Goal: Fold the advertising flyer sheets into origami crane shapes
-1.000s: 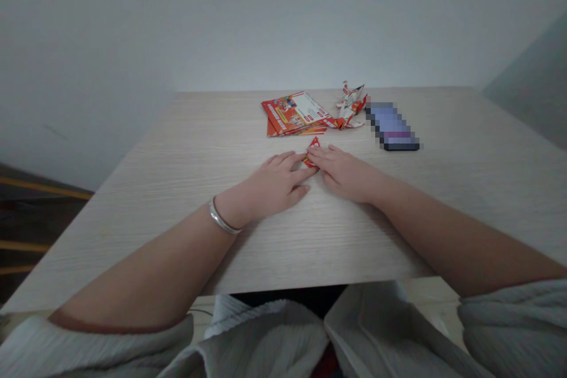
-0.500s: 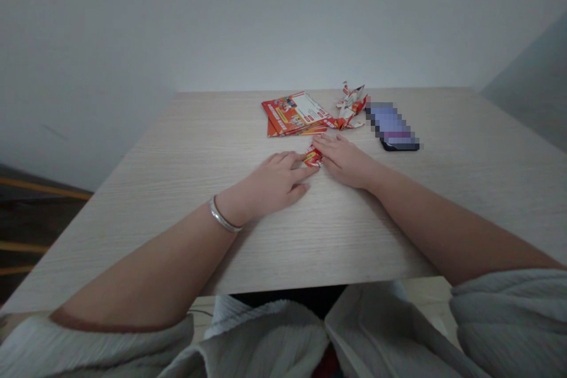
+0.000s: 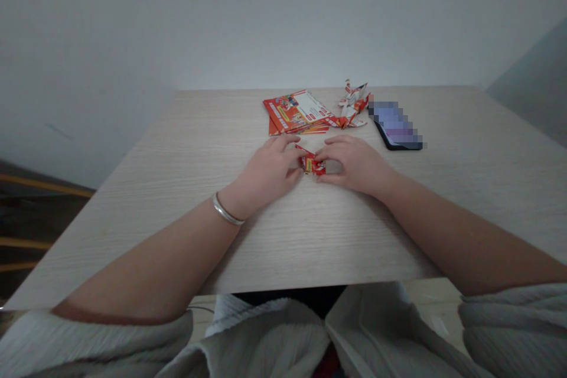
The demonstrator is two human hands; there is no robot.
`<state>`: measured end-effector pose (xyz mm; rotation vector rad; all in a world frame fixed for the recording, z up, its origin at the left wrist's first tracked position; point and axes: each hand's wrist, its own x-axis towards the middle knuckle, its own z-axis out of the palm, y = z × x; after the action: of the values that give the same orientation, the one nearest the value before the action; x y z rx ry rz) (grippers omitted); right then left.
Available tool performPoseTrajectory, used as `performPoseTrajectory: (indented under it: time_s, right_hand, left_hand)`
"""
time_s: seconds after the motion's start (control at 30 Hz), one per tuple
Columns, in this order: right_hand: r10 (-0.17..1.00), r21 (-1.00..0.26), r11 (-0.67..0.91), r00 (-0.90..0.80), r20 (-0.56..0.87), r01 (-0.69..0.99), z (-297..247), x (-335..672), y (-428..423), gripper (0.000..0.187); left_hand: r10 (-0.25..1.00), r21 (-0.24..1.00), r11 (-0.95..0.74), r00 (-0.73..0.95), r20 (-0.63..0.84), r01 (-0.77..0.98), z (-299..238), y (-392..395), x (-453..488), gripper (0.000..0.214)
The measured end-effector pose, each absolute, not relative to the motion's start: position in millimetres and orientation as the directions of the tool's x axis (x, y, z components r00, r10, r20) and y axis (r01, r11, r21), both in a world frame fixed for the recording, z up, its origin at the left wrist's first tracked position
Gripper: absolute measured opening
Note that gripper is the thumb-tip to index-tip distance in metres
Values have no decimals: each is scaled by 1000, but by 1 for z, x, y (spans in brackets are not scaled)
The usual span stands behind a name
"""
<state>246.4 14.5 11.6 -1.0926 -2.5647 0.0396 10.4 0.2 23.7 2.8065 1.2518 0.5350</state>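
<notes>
A small folded piece of red printed paper (image 3: 309,164) lies on the table between my two hands. My left hand (image 3: 273,164) grips its left edge with thumb and index finger, the other fingers curled over the tabletop. On the opposite side, my right hand (image 3: 354,160) has its index finger on top of the paper and its thumb at the lower right edge. Behind the hands lies a stack of red and orange printed sheets (image 3: 295,112). To the right of that stack stands a crumpled folded-paper shape (image 3: 352,105) in red and white.
A dark phone (image 3: 396,125), its screen blurred, lies right of the paper shape. The pale wood-grain table (image 3: 177,159) meets a plain wall (image 3: 283,18) at the back. Its front edge is close to my body.
My right hand has lifted off its flat press and now pinches the paper's right side. My left fingers have curled around the left edge. More of the paper shows, turned slightly.
</notes>
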Motion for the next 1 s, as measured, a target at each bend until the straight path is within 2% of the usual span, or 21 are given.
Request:
performPoseTrajectory:
  time_s: [0.17,0.43,0.5,0.63,0.7,1.0]
  right_hand:
    - [683,-185,723,-651,331,666,11,244,13,23]
    - [774,-271,630,-559,298,727,6,242,16,10]
    - [798,-289,597,-520,304,748,4,242,16,13]
    - [788,-269,602,-507,348,752,2,242,14,31]
    - [768,-263,630,-536,351,730,2,242,14,29]
    - [765,-333,636,-515,386,696,5,239,14,18]
  left_hand:
    - [747,124,-654,614,255,746,25,3,11,26]
    - [799,158,-593,551,242,790,23,8,12,18]
    - [807,165,-584,548,221,795,22,9,12,17]
    - [835,213,-546,506,216,810,18,10,12,25]
    - [828,235,-557,508,239,797,15,10,11,30]
    - [757,278,-650,570,321,707,18,10,12,14]
